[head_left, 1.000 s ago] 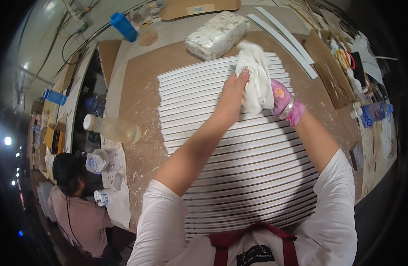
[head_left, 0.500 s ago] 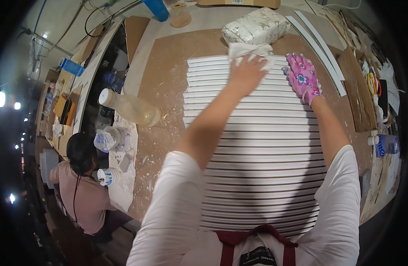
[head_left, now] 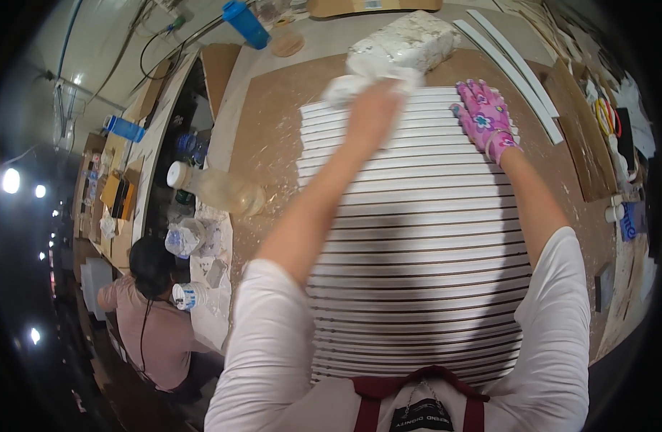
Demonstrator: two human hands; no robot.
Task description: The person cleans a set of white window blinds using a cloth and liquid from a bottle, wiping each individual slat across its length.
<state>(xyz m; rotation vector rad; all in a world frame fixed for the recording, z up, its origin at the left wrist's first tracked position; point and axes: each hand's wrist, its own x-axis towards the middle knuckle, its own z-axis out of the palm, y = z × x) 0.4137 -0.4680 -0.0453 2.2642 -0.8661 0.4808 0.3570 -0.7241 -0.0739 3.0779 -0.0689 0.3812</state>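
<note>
Head view: white cloth under left grip (slats' far edge).

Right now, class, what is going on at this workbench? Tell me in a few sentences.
A person leans over a row of white slats laid side by side on a brown board. The left hand presses a white cloth on the far slats. The right hand, in a pink flowered glove, lies flat on the slats beside it. A white wrapped bundle sits just beyond. Another person sits at lower left.
</note>
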